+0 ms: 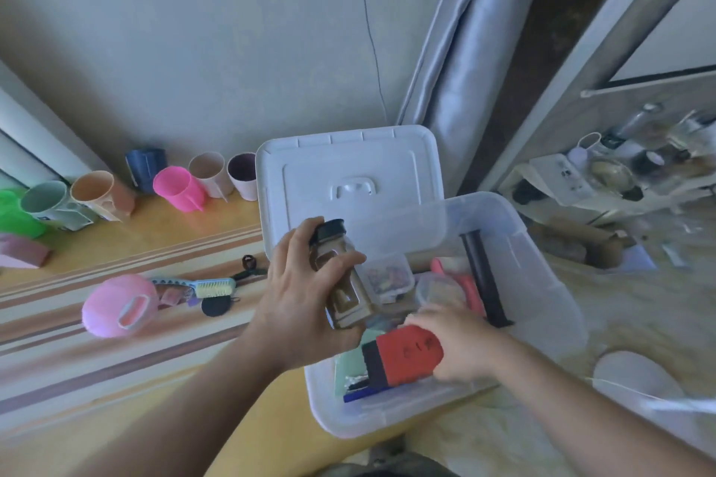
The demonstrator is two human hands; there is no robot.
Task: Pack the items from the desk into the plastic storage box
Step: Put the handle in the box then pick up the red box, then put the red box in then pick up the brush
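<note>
From the head view, the left hand [306, 294] is gripping a spice jar [341, 279] with a black cap — the fingers [345, 263] are wrapping across its front, the thumb underneath, the jar tilting over the near-left part of the plastic storage box [550, 283]. The right hand [461, 345] is clamping a red block [407, 354] with a dark end, its fingers curling over the far side, low inside the box. The white lid [348, 174] is leaning behind the box. On the desk [128, 352], a pink round case [120, 306], a brush [215, 287] and a row of cups [178, 186] are lying well left of both hands.
</note>
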